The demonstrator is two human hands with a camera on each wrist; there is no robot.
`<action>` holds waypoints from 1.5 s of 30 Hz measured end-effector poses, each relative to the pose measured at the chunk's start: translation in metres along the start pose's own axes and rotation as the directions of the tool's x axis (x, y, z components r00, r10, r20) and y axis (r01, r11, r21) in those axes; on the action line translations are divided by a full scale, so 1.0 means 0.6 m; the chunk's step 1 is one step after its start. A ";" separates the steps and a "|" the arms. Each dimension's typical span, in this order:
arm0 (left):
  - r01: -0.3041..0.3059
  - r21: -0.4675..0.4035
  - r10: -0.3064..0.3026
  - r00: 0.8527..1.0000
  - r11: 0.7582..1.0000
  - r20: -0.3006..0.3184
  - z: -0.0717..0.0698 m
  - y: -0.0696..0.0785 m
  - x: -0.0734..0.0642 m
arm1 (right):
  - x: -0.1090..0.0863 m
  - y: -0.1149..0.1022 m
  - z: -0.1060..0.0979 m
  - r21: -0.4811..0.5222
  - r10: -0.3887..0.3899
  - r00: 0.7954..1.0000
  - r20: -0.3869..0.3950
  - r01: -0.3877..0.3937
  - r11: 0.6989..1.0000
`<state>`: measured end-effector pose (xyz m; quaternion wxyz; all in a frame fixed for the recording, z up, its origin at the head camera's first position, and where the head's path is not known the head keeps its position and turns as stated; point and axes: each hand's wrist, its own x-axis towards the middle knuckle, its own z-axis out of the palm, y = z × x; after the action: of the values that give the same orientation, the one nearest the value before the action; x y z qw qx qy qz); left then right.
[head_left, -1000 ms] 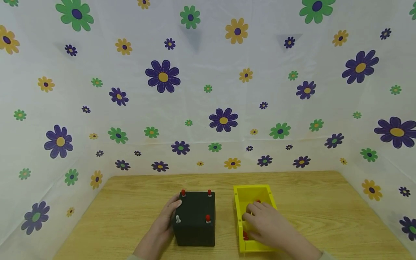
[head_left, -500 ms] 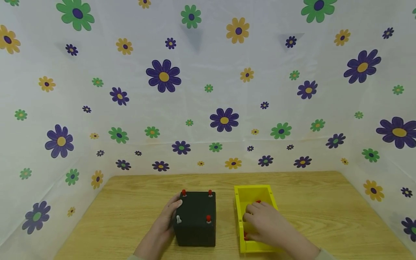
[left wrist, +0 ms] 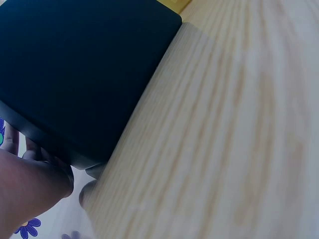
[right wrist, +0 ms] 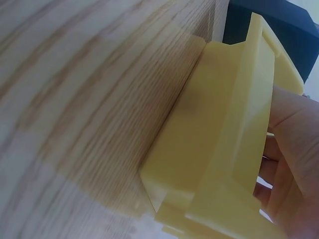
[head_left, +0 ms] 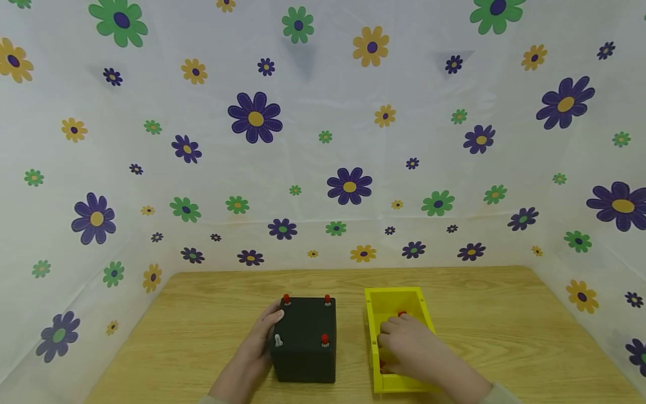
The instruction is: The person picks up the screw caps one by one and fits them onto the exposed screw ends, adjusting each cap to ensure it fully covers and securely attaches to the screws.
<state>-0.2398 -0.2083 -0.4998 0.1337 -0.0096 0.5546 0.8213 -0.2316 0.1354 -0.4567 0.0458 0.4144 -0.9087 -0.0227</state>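
A black box [head_left: 305,331] stands on the table with a small toggle switch at each top corner. Three carry red caps, like the front right red cap [head_left: 325,340]; the front left switch [head_left: 278,340] shows bare metal. My left hand [head_left: 258,339] holds the box by its left side, a fingertip lying over the top edge. My right hand [head_left: 411,345] reaches down into a yellow bin [head_left: 379,387], fingers bent. Red bits [head_left: 382,367] show beside its thumb, and another red piece [head_left: 402,313] lies beyond the knuckles. I cannot tell whether the hidden fingertips pinch anything.
Bin and box stand side by side on the wood-grain table [head_left: 212,314], a narrow gap between them. A white sheet with printed flowers [head_left: 313,151] walls off the back and both sides.
The right hand has shifted slightly inside the bin, its thumb now covering more of the near red piece. The left hand and the box keep their places.
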 end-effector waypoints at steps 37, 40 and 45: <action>-0.017 -0.011 0.016 1.000 1.000 -0.025 0.003 -0.003 0.000 | 0.006 0.002 0.013 0.009 -0.108 0.989 -0.096 0.110 0.994; -0.014 -0.011 0.013 0.999 1.000 -0.035 0.003 -0.003 0.000 | 0.008 0.000 0.012 0.020 -0.100 0.991 -0.087 0.102 0.995; -0.027 -0.019 0.027 1.000 0.999 -0.001 0.002 -0.002 0.000 | 0.010 -0.002 0.011 0.056 -0.074 0.995 -0.066 0.077 0.995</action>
<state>-0.2391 -0.2069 -0.5007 0.1223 -0.0036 0.5467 0.8284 -0.2352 0.1303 -0.4633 0.0618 0.4501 -0.8907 0.0155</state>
